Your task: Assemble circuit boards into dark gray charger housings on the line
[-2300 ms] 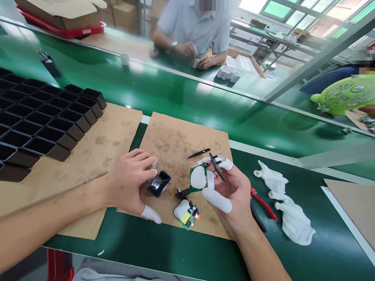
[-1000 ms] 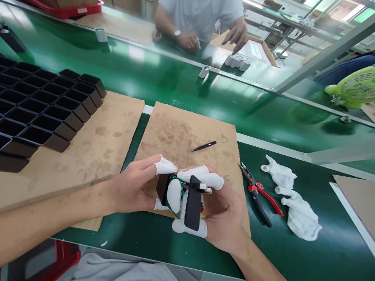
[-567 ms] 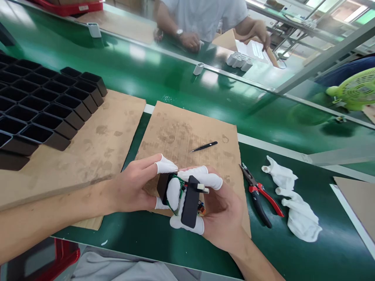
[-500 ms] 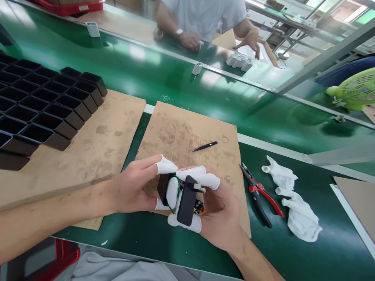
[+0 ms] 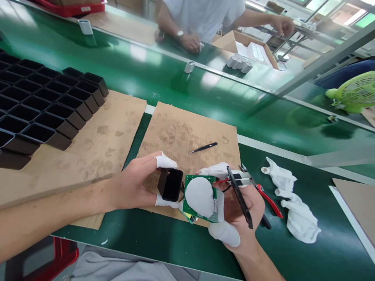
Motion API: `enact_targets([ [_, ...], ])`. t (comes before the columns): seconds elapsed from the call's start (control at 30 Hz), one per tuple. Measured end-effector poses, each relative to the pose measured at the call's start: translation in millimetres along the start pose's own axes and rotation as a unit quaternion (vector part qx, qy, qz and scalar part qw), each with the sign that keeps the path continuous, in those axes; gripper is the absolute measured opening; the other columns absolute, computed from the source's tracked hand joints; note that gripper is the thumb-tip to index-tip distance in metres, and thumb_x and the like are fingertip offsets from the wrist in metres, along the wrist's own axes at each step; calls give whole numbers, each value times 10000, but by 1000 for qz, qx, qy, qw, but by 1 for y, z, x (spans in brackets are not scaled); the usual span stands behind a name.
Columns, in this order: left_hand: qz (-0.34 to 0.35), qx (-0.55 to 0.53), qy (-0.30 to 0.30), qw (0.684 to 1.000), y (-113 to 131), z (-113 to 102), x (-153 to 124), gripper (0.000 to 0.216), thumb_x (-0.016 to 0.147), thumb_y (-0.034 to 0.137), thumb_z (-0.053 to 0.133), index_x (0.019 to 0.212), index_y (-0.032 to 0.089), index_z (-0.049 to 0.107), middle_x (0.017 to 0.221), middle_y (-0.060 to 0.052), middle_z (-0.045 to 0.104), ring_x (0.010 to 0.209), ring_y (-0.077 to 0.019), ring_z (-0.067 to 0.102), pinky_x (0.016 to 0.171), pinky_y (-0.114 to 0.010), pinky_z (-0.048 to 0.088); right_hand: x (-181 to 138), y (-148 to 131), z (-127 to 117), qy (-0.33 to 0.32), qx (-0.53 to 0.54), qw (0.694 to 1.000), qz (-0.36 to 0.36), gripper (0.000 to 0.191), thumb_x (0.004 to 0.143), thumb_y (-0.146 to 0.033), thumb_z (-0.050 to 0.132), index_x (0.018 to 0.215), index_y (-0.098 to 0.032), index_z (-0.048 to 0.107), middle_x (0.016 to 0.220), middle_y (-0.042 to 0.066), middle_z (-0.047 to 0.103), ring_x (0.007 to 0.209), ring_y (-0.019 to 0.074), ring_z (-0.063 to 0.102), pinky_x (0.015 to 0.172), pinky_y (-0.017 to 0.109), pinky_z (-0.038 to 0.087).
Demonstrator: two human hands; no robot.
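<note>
Black housing shell [image 5: 171,184] clamped in left hand [image 5: 131,189]: thumb on the top edge, remaining fingers underneath, white cots on the tips, open mouth turned toward right hand [image 5: 234,210]. Right hand closed on two joined parts. Green circuit board [image 5: 190,180] with white pad [image 5: 200,196] on its face, pinched between the cot-covered thumb and the lower fingers. Thin black plug plate [image 5: 240,199] held edge-on behind the forefinger, metal prongs projecting past the fingertip. Red wire [image 5: 220,181] from board to plate, just under the right forefinger. Board edge just beside the shell mouth, not inside; touching or apart not discernible. Tweezers [image 5: 204,147] flat on cardboard sheet [image 5: 181,125], beyond both sets of fingertips and clear of them. Red-handled pliers [image 5: 271,203] just outboard of the right fingers, partly hidden behind them. White gloves [image 5: 290,212] further out on the same side. Black cell trays [image 5: 43,105] well outboard of the left fingers.
</note>
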State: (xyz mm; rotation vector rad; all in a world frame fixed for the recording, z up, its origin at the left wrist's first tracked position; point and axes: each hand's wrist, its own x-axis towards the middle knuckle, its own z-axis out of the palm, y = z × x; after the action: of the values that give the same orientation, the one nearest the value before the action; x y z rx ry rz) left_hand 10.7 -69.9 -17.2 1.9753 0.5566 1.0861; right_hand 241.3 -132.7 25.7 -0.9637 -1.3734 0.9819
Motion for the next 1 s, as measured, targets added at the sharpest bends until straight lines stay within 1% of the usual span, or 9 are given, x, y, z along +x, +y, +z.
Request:
enact_targets([
  [0.07,2,1,-4,1000,1,0,0,544,931,441,949,1312,192,651,1086,-92,769,968,-235,769,834,-319,643,1,1,0,-10,-3,1000,9,548,793,-650,994,1149,-291,782,1102,126,804,1013,381,822,799,503,732],
  [0.13,13,6,-5,1000,0,-1,0,538,933,431,948,1320,194,658,1090,-96,773,946,-236,769,822,-325,639,1,2,1,-23,5,1000,8,570,745,-609,1041,1140,-283,788,1084,113,798,1014,374,818,824,492,731],
  [0.27,41,7,-10,999,-2,-1,0,494,949,385,930,1333,202,678,1076,-96,766,912,-241,766,775,-328,627,-1,3,4,-45,10,999,14,559,746,-459,1080,1196,-297,790,1069,77,775,957,315,795,852,472,718],
  [0.4,58,14,-9,998,-5,-1,-2,501,967,374,913,1363,195,665,1080,-102,750,909,-232,763,761,-314,621,-4,3,4,-46,-12,999,15,643,687,-374,1121,1233,-305,788,1099,67,761,884,261,748,834,448,709],
  [0.5,55,18,-15,998,-5,-1,-3,463,993,393,883,1349,196,660,1083,-101,745,912,-232,762,767,-316,622,-4,5,3,-66,-17,998,12,687,683,-296,1124,1284,-333,794,1129,59,753,949,263,752,818,402,686],
  [0.6,47,24,-15,999,-5,-2,-3,455,987,403,877,1341,211,665,1074,-92,734,892,-245,757,751,-334,622,-5,7,1,-82,-24,996,15,711,701,-248,1111,1327,-357,790,1139,49,743,987,268,756,811,388,669],
  [0.77,54,25,-12,998,-5,-1,-2,444,984,369,872,1336,211,652,1026,-72,707,853,-229,726,708,-320,600,-5,9,2,-87,-34,996,5,708,717,-219,1098,1336,-348,780,1170,50,752,1011,268,758,836,390,665],
  [0.9,45,26,-14,999,-5,-1,-3,438,971,342,871,1327,224,646,1032,-77,711,865,-245,735,709,-336,600,-6,10,4,-85,-42,996,0,689,735,-258,1096,1340,-333,774,1208,69,765,1056,279,760,868,410,671],
  [1.0,43,25,-14,999,-5,-1,-3,448,953,304,876,1329,236,640,1050,-85,719,876,-256,742,715,-352,608,-5,9,5,-90,-41,995,-3,712,722,-258,1103,1348,-334,772,1222,79,770,1069,287,761,872,423,674],
])
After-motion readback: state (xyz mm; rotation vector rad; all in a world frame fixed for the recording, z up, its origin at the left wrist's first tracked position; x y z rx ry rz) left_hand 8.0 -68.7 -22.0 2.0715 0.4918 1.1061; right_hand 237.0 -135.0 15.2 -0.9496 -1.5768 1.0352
